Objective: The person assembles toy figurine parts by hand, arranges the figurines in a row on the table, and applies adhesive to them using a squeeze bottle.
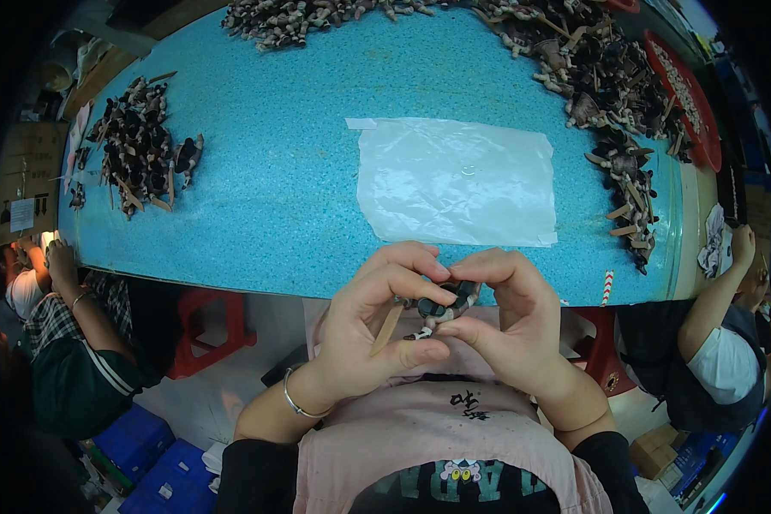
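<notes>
Between my two hands, just in front of the table's near edge, is a small painted figurine (439,312) with black, pale and brown parts. The thumb and fingers of my left hand (351,319) are closed on its left side. A flat wooden stick (388,329) slants down across that palm. My right hand (518,313) pinches the figurine's other side between thumb and fingertips. My fingers hide part of the figurine, so its full shape does not show. Beyond my hands a clear plastic sheet (458,180) is taped flat on the blue table (265,171).
Similar figurines with wooden sticks lie in a left pile (137,146), a far pile (283,21) and a long right pile (604,86). A red tray (702,128) of small pale pieces sits far right. Other people work at both sides, near red stools (210,330).
</notes>
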The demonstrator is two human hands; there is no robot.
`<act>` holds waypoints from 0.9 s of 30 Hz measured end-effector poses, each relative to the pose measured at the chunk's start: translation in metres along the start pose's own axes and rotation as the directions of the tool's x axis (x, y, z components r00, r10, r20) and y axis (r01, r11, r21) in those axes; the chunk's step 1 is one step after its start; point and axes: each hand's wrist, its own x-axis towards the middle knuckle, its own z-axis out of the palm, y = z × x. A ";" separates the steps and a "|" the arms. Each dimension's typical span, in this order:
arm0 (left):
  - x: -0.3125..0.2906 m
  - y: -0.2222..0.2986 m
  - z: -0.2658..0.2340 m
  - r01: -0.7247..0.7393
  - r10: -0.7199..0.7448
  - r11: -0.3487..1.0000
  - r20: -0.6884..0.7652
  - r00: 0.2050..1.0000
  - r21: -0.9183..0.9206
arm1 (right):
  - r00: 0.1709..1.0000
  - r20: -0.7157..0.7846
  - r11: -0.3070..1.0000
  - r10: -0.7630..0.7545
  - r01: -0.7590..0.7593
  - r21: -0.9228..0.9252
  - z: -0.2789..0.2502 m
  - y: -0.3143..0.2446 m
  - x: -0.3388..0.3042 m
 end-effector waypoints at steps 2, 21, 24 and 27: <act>0.000 0.000 0.000 -0.001 0.001 1.000 -0.001 1.000 0.006 | 1.000 0.001 1.000 0.000 0.000 -0.005 0.000 -0.001 0.000; 0.002 -0.004 -0.001 -0.030 0.030 0.999 -0.002 1.000 0.033 | 0.997 0.005 0.996 0.073 -0.073 -0.060 -0.003 -0.008 0.003; 0.000 -0.003 -0.001 -0.026 0.027 0.999 -0.020 0.999 0.036 | 0.997 0.058 0.995 0.060 -0.054 -0.088 -0.004 -0.003 0.005; 0.004 0.004 -0.002 -0.027 0.032 0.994 -0.051 0.998 0.104 | 0.999 -0.021 0.999 0.025 -0.024 0.034 0.004 0.003 0.007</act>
